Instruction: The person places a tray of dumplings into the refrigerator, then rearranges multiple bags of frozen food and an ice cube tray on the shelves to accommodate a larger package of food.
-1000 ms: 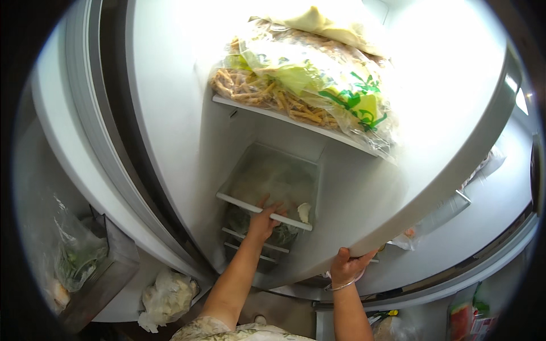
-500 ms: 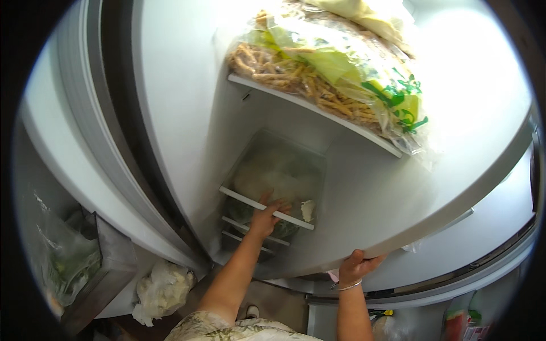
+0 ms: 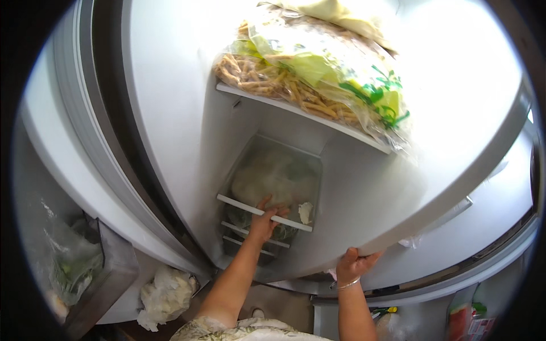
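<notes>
My left hand (image 3: 265,223) reaches low into an open refrigerator (image 3: 196,142), its fingers hooked over the white front rim (image 3: 236,203) of a clear shelf or drawer. Behind that rim sits something pale and rounded (image 3: 267,173), blurred by the clear surface. A small whitish scrap (image 3: 305,212) lies close to the hand's right. My right hand (image 3: 354,267), with a bracelet at its wrist, grips the lower outer edge of the refrigerator's right wall (image 3: 398,238). Some of its fingertips are hidden behind that edge.
Above, a white-edged shelf (image 3: 307,113) carries clear bags of brown, root-like sticks (image 3: 256,74) and a cream bag (image 3: 341,14). At left are a grey drawer (image 3: 114,264) with bagged greens (image 3: 71,273) and a crumpled whitish bag (image 3: 165,298). Door-shelf packages (image 3: 469,324) stand lower right.
The view has shifted slightly, so the upper shelf and its bags appear further left and lower. Both hands keep their places on the rim and the wall edge.
</notes>
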Demonstrator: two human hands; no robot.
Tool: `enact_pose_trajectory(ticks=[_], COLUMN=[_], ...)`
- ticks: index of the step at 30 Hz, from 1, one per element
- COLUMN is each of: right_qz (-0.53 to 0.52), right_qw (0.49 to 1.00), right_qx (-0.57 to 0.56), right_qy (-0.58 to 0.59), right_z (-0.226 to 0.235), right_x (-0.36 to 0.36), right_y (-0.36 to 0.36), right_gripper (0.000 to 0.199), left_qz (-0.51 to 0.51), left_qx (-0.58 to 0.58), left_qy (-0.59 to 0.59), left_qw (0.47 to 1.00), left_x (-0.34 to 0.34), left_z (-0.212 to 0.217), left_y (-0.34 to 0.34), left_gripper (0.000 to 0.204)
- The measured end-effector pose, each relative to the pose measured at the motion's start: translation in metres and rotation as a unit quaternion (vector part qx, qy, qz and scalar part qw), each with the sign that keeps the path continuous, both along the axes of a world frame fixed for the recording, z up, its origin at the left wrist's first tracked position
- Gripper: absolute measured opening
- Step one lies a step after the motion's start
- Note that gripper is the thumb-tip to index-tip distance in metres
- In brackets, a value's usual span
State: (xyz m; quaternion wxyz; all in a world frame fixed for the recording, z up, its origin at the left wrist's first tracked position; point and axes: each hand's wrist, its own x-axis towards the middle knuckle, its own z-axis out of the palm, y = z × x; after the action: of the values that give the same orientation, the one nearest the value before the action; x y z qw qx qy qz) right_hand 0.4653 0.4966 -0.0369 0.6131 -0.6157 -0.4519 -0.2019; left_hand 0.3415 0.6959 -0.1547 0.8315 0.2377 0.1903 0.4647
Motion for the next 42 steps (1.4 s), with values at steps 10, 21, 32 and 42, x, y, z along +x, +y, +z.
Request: enact_pose_trajectory(ticks=[10, 21, 32, 42], right_qz=[0.069, 0.098, 0.095, 0.093], right_qw=[0.995, 0.993, 0.994, 0.991], right_qx=[0.033, 0.038, 0.052, 0.068], right_qy=[0.059, 0.055, 0.031, 0.074], right_z=[0.018, 0.024, 0.028, 0.022], right_x=[-0.009, -0.008, -0.005, -0.009], right_y=[0.011, 0.011, 0.012, 0.013], right_gripper=[0.1, 0.094, 0.089, 0.09], left_qz=[0.083, 0.101, 0.175, -0.459], left_qx=[0.007, 0.651, 0.646, 0.43], left_qy=[0.236, 0.547, 0.481, 0.424], left_qw=[0.968, 0.517, 0.566, 0.652], left_x=[-0.015, 0.037, 0.05, -0.009], left_z=[0.013, 0.086, 0.071, 0.107], left_y=[-0.045, -0.05, -0.021, 0.0], left_gripper=[0.016, 0.017, 0.009, 0.017])
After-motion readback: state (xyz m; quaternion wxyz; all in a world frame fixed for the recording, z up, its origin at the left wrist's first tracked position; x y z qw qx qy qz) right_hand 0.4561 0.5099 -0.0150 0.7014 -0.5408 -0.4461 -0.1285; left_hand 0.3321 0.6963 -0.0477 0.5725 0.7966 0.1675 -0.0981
